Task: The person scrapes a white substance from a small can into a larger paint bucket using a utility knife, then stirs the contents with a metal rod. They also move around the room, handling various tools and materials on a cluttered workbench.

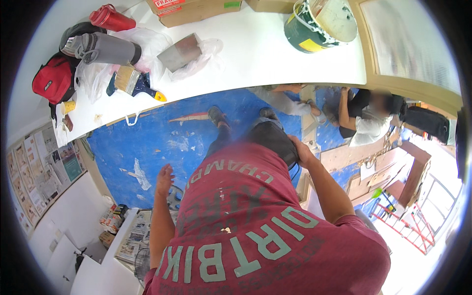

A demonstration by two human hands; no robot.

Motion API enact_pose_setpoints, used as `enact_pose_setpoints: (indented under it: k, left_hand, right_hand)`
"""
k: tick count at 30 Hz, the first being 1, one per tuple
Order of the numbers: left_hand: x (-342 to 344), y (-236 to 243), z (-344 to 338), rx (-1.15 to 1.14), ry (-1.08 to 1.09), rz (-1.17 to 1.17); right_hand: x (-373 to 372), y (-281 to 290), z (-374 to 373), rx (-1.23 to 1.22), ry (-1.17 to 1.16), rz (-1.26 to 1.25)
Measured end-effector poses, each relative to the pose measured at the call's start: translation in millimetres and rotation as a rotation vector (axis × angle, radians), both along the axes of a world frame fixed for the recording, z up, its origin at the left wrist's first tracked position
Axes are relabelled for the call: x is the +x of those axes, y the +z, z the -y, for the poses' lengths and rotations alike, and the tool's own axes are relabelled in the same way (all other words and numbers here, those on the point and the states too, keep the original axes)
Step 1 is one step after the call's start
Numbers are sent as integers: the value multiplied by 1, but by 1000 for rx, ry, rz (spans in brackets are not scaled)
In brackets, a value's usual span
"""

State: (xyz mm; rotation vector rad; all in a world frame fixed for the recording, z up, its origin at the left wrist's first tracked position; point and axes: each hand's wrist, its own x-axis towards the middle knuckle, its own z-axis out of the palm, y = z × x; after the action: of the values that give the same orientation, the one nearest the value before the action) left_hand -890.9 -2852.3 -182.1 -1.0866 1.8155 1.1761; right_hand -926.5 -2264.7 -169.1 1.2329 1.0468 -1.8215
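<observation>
My left hand [164, 179] hangs beside my maroon shirt, fingers apart and loosely bent, holding nothing. My right hand [301, 151] is at my right hip against dark cloth [273, 140], its fingertips hidden there, so I cannot tell what it holds. On the white table [246, 59] ahead lie wide paintbrushes [128, 81] with other tools, a flat metal piece [179, 53] on plastic bags, a grey flask [105, 48], a red bottle [112, 19], a red and black bag [51, 78], cardboard boxes [194, 10] and a dark green bucket [312, 34].
Two people are at the floor right of centre: one in a white shirt [368, 128], another's grey-trousered leg [285, 103] under the table edge. The blue floor [128, 157] has scraps. Boards [368, 172] and a red metal frame [408, 226] are at right; papered counter [132, 236] lower left.
</observation>
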Motion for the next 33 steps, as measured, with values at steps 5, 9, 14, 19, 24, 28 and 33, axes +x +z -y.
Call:
enact_pose_setpoints:
  k: [5,9,14,19,24,28,33]
  left_hand:
    - [-24,12,52,-28,-44,-34]
    - [-31,0,54,-9,-108,-17]
    - [-34,-16,44,51,-220,-49]
    - [-31,-22,52,87,-235,-76]
    - [-35,-37,71,78,-215,-74]
    - [-38,-39,76,61,-234,-86]
    - [-65,-31,58,74,-183,-106]
  right_hand:
    - [7,-3,45,-2,-68,12]
    - [5,6,69,14,-95,-2]
    - [7,8,76,-20,-114,16]
    - [7,9,78,-15,-133,49]
    - [1,12,81,45,-124,28]
    - [14,-14,71,55,-133,36]
    - [17,-7,74,10,-174,-82]
